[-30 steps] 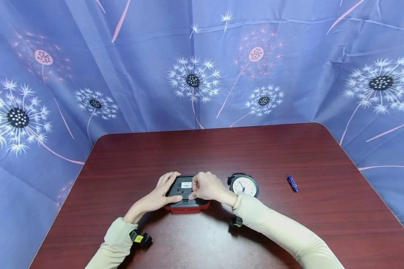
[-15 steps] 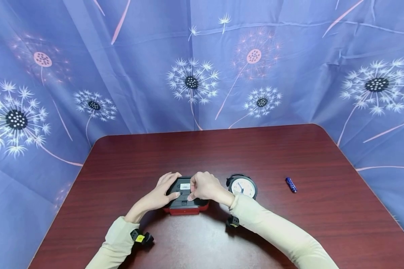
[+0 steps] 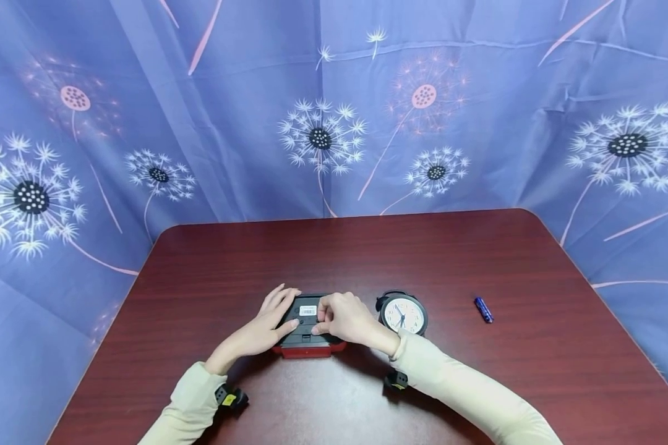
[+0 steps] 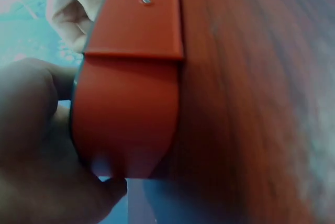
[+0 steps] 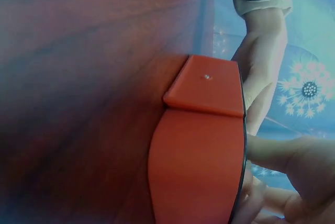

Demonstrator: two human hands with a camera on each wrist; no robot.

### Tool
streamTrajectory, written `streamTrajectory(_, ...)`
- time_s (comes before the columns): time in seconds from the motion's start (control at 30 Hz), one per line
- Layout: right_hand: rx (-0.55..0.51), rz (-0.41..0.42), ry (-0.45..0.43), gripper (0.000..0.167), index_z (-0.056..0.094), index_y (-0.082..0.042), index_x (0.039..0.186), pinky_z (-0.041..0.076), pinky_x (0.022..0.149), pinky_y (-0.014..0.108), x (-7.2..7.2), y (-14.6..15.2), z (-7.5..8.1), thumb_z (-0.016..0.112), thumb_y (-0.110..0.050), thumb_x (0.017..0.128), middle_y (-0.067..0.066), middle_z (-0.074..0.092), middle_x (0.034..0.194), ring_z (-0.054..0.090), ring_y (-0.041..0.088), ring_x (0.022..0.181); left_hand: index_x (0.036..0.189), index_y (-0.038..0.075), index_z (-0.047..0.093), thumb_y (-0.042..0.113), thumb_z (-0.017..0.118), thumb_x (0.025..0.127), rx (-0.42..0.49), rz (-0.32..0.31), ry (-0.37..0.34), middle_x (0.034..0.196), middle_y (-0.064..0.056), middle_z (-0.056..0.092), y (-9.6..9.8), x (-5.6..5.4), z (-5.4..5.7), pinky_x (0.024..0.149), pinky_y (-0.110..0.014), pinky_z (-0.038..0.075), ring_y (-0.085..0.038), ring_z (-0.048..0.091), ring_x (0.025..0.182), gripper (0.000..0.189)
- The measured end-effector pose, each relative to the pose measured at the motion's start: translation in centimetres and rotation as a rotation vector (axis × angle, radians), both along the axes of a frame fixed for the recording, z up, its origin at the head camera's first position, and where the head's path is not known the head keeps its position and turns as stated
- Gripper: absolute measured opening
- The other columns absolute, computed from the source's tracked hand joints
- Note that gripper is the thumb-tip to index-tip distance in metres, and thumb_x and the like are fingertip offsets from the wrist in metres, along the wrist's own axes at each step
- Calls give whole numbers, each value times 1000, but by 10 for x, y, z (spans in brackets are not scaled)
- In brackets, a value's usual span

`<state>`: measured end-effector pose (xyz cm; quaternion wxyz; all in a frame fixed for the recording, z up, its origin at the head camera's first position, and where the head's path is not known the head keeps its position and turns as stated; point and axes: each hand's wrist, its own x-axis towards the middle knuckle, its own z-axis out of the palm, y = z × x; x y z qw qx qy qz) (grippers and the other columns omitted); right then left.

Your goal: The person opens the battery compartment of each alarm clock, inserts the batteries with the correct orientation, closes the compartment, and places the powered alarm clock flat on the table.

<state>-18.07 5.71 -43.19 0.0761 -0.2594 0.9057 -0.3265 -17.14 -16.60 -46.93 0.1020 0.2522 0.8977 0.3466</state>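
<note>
Red-sided box (image 3: 305,330), black face up, on the table (image 3: 423,247), btwn my two hands. Its long axis runs L–R across me; the red wall w/ a small stud (image 4: 146,1) faces me. My L hand (image 3: 258,327) grips the L end: thumb flat on the black face, fingers over the far L corner & end wall. My R hand (image 3: 347,318) sits at the R part, fingers bent, thumb & index tips on the black face just R of the white label (image 3: 308,311). Key relation, as I judge it: R fingertips vs. the small notch (image 3: 306,337) in the near-side middle; R thumb tip is just beside it, L thumb a bit farther off. To the R: alarm clock (image 3: 404,314), dial up, nearer my R hand; then a blue battery (image 3: 483,309), well apart, slanted, near end to the R.

Hidden/unclear: whatever is under the R fingertips, so can't tell if they pinch sth. or merely press; the box's underside; label print (too small). R sleeve (image 3: 473,392) covers the clock's near rim; both sleeves cut off at bottom. L wrist view blurred.
</note>
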Motion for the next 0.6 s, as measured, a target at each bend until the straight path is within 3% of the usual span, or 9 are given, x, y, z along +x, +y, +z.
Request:
streamTrajectory(0.1, -45, 10, 39, 23, 63, -15, 77, 38, 58, 20, 2, 3, -2, 83, -28, 74, -6, 58, 68, 49, 5, 61, 152, 2, 22, 32, 51, 100, -4, 2, -19, 158, -20, 18, -2, 1, -1, 112, -64, 16, -41, -1, 148, 67)
streamTrajectory(0.17, -58, 3, 61, 31, 64, -13, 87, 38, 64, 23, 4, 6, -2, 84, -31, 72, 1, 58, 79, 49, 10, 71, 153, 2, 19, 41, 59, 94, -1, -4, -37, 159, -21, 12, -4, 2, 0, 111, -65, 18, -41, -3, 148, 81)
streamTrajectory(0.27, -30, -43, 75, 64, 60, -14, 113, 37, 75, 32, 8, 9, -1, 88, -42, 63, 10, 54, 104, 46, 21, 93, 154, 2, 14, 52, 75, 77, -4, -30, -29, 159, -23, 7, -8, 4, 2, 109, -65, 23, -41, -1, 147, 110)
streamTrajectory(0.4, 75, -64, 33, 121, 35, -14, 147, 36, 95, 49, 12, 12, 0, 93, -48, 47, 20, 37, 142, 35, 35, 128, 153, 0, 11, 50, 89, 57, -32, -52, 23, 157, -25, 8, -12, 7, 2, 108, -62, 28, -41, 7, 145, 134)
streamTrajectory(0.5, 139, -42, -25, 137, 20, -6, 153, 31, 107, 57, 11, 13, -2, 96, -39, 44, 23, 29, 153, 29, 38, 140, 153, -3, 9, 42, 92, 55, -51, -38, 38, 156, -24, 10, -15, 8, 2, 108, -58, 31, -39, 15, 144, 137)
streamTrajectory(0.6, 152, -33, -68, 135, 16, 1, 152, 31, 110, 56, 11, 13, -5, 97, -27, 47, 24, 30, 153, 32, 38, 140, 152, -5, 10, 39, 92, 57, -63, -24, 51, 154, -24, 16, -19, 7, 2, 107, -53, 35, -37, 24, 142, 133)
